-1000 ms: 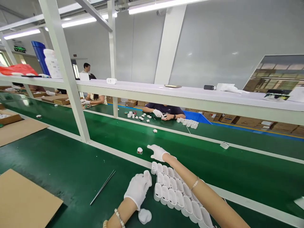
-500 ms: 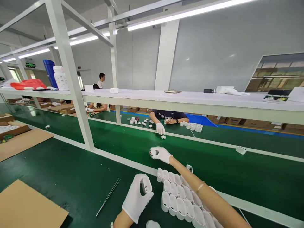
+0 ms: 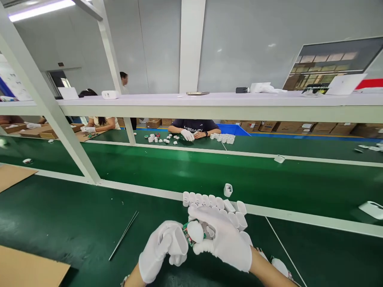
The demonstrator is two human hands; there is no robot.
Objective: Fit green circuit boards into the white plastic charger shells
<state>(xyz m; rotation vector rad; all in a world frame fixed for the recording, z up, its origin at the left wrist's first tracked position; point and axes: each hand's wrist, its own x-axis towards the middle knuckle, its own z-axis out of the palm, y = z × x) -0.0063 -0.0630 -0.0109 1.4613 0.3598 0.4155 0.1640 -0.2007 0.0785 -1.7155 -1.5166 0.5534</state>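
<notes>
My left hand, in a white glove, grips a hollow white plastic housing with its open end turned to the right. My gloved right hand pinches a small green circuit board that carries a round white part. The board's edge is right at the housing's mouth; whether they touch I cannot tell. Behind my right hand stand rows of similar white housings, partly hidden by it. A pair of metal tweezers lies on the green table to the left.
A conveyor belt runs across ahead, with one white housing on it. A slanted white post and a shelf stand before me. Cardboard lies front left. A co-worker sits opposite.
My right hand has come back from over the belt with the circuit board, close to the housing in my left hand. The view has swung right. The co-worker's reaching hand has drawn back.
</notes>
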